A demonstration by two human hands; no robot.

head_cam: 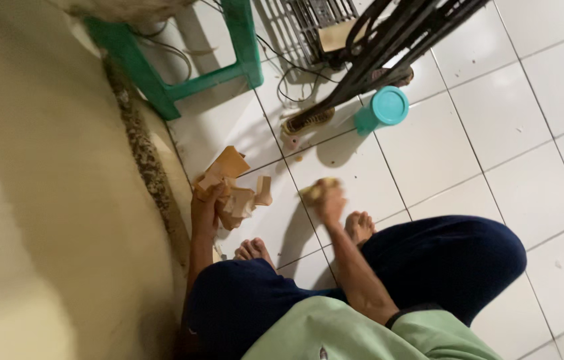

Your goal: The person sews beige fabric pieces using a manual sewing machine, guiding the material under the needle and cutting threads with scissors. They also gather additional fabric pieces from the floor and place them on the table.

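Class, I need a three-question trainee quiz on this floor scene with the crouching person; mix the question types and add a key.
1. True or false: the left hand touches the torn cardboard pieces.
2. The lidded container near the black stand is: A red, B teal, C white?
3. Fill in: the right hand presses a yellowish pad on the ___ floor.
Key: 1 true; 2 B; 3 tiled.

The small yellowish object (313, 190) gripped in the blurred right hand (330, 203) cannot be identified. The green wooden stool (182, 87) is cut off by the top edge.
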